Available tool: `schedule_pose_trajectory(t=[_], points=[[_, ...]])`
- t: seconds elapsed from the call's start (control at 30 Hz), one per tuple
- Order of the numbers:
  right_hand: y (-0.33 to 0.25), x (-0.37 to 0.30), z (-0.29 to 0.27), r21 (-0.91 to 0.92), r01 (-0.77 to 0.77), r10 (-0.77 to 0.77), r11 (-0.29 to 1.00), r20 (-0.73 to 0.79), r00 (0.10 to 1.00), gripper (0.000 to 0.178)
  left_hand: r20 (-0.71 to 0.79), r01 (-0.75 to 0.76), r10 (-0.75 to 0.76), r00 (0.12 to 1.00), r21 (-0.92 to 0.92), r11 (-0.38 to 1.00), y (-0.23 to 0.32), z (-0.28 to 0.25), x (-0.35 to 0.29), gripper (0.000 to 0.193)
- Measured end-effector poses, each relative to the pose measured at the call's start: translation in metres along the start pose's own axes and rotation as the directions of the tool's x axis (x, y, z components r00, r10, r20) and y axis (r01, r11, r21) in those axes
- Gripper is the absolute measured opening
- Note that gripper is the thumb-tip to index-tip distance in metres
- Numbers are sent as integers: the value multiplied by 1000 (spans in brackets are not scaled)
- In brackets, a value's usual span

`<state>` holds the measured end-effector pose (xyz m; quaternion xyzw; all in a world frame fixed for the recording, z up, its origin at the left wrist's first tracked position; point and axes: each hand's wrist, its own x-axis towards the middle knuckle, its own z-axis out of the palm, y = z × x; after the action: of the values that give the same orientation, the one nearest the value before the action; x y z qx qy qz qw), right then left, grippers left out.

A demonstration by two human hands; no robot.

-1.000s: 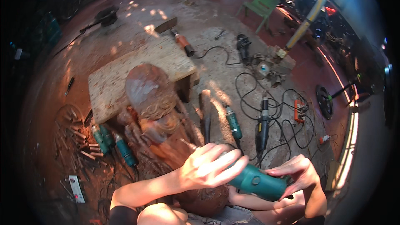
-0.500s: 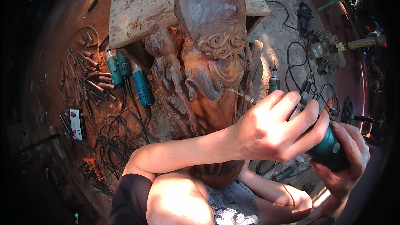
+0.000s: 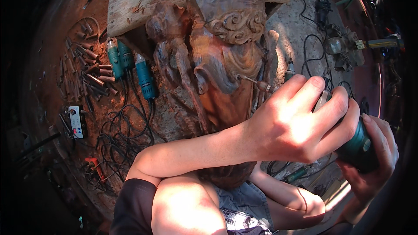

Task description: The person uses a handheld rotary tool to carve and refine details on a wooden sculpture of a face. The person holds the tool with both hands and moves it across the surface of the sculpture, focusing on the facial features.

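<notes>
A teal rotary grinder (image 3: 359, 148) lies at the right, held by both hands. My left hand (image 3: 300, 126), its forearm crossing in from the left, has its fingers wrapped round the tool's front part. Around the rear body closes my right hand (image 3: 381, 148). From the front of the grinder a thin bit (image 3: 250, 79) points left, its tip at the edge of a flowing fold on a brown wood carving (image 3: 230, 74); contact is too fine to tell. Carved curls (image 3: 237, 26) sit above the fold, below a rough rounded top. My left forearm hides part of the carving's lower end.
Behind the carving stands a worn wooden table (image 3: 143, 0). To the left lie several chisels (image 3: 89, 69), teal power tools (image 3: 145, 78), tangled black cords (image 3: 124, 126) and a small control box (image 3: 76, 122). Another grinder (image 3: 289, 69) and more cords lie right of the carving.
The view has shifted, so the carving and floor items sit higher in the picture. Both hands keep their grip on the grinder, and its bit stays by the same fold.
</notes>
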<state>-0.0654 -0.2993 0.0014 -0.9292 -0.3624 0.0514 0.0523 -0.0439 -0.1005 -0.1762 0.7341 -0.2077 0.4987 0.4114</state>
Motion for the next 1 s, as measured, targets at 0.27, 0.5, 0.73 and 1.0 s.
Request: schedule_pose_trajectory(t=[0.27,0.5,0.73,1.0], points=[[-6,5,-3,-43,2,-2,999,5,1000,78,-29,-4,5,1000,35,999,0,1,2,31],[-11,7,-9,6,-43,43,999,42,998,77,-30,49,-49,998,-4,999,3,0,4,29],[-2,3,-7,17,-13,12,1000,62,998,77,-33,12,-11,999,32,999,0,3,1,29],[-2,3,1,71,-36,35,997,16,999,78,22,30,-30,999,-16,999,3,2,-2,31]])
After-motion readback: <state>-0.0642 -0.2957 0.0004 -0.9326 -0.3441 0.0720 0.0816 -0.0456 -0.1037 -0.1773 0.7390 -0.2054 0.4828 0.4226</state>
